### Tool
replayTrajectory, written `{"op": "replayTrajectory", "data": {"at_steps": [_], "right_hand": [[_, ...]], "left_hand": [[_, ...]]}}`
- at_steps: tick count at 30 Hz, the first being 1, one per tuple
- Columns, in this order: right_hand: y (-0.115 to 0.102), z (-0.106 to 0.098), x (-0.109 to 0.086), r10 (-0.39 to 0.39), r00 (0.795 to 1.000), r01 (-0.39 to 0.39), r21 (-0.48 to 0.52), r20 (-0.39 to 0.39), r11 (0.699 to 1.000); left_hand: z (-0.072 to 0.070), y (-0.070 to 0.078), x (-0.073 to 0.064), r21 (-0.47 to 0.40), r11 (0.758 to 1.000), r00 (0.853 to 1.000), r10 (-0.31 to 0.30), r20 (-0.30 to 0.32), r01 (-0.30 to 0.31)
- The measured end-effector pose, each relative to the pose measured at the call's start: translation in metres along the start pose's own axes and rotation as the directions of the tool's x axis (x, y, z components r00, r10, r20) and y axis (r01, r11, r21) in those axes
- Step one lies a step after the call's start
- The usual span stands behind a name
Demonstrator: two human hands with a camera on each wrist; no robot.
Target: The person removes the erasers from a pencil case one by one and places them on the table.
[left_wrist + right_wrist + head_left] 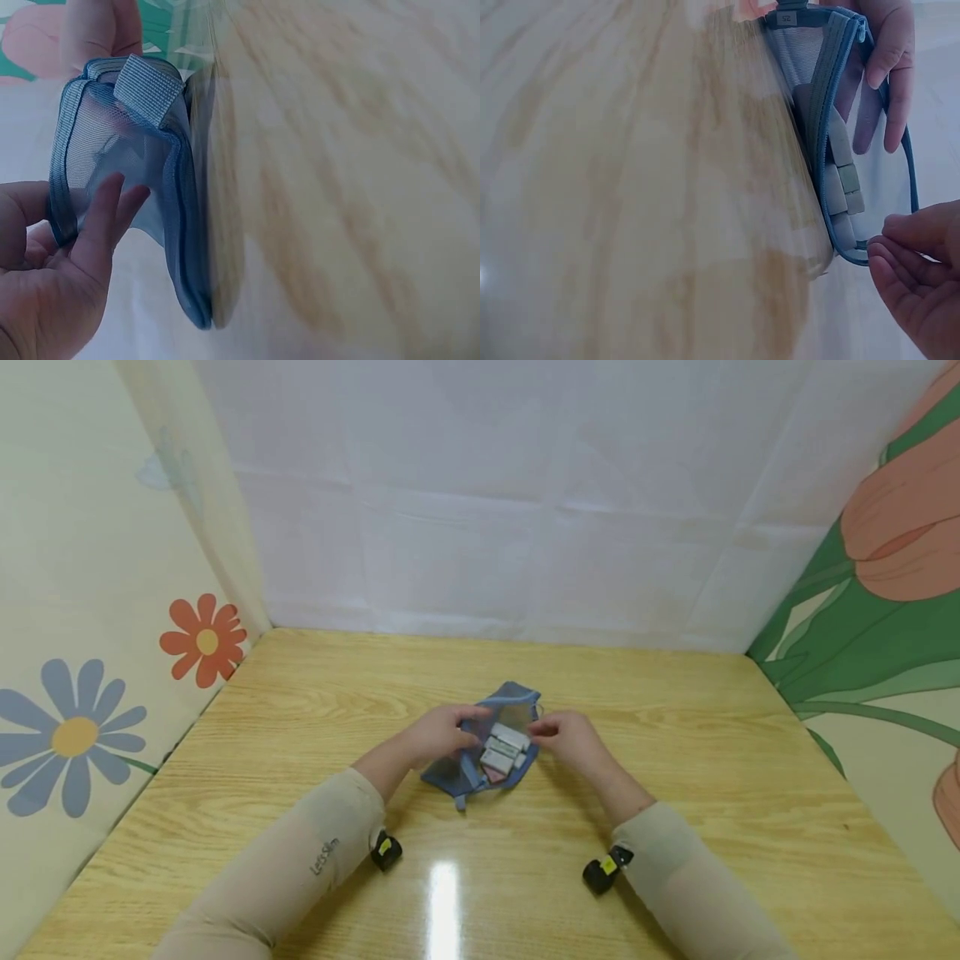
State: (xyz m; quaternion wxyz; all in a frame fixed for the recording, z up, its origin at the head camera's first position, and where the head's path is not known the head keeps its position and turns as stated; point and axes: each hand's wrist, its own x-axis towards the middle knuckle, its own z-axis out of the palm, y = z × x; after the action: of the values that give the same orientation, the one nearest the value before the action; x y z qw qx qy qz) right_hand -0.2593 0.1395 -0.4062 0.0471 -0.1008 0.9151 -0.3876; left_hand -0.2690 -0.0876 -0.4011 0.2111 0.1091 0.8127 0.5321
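Note:
A blue mesh zipper pouch (450, 774) lies on the table with its mouth spread apart. Inside it are several white and grey block-shaped pieces (504, 748), plus a pinkish one (494, 773); their exact kind is unclear. My left hand (442, 732) holds the left edge of the mouth, some fingers reaching inside behind the mesh (86, 142). At the opposite end, my right hand (572, 739) pinches the zipper edge between thumb and fingertips, close to the blocks (840, 180). A fabric tab (150, 90) sticks out from the pouch's near end.
The wood-grain table (675, 718) extends around the pouch. A white cloth (480, 527) hangs behind it, with flower-printed cloths (75, 568) at both sides. Black wrist cameras (386, 851) are strapped to both sleeves.

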Motion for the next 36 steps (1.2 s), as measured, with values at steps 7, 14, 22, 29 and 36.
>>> {"op": "replayTrajectory", "data": {"at_steps": [7,14,22,29,36], "right_hand": [[0.004,0.001,0.004,-0.002,1.0,0.001,-0.027,-0.005,1.0],[0.004,0.004,0.005,-0.009,1.0,0.009,-0.036,0.002,0.999],[0.006,0.006,0.007,-0.05,0.999,0.049,-0.031,-0.01,0.998],[0.009,0.011,0.011,-0.067,0.998,0.067,-0.076,0.0,0.995],[0.012,0.015,0.013,-0.144,0.989,0.134,-0.199,-0.037,0.971]], "left_hand": [[0.003,0.004,-0.003,-0.009,1.0,1.0,-0.01,-0.007,0.01],[0.006,0.006,-0.004,-0.013,0.999,0.999,-0.035,-0.005,0.035],[0.008,0.006,-0.003,-0.017,0.999,0.999,-0.05,-0.012,0.05],[0.01,0.006,-0.003,-0.042,0.998,0.999,-0.053,0.007,0.054],[0.01,0.009,-0.003,-0.03,0.998,0.998,-0.062,0.014,0.062]]}}
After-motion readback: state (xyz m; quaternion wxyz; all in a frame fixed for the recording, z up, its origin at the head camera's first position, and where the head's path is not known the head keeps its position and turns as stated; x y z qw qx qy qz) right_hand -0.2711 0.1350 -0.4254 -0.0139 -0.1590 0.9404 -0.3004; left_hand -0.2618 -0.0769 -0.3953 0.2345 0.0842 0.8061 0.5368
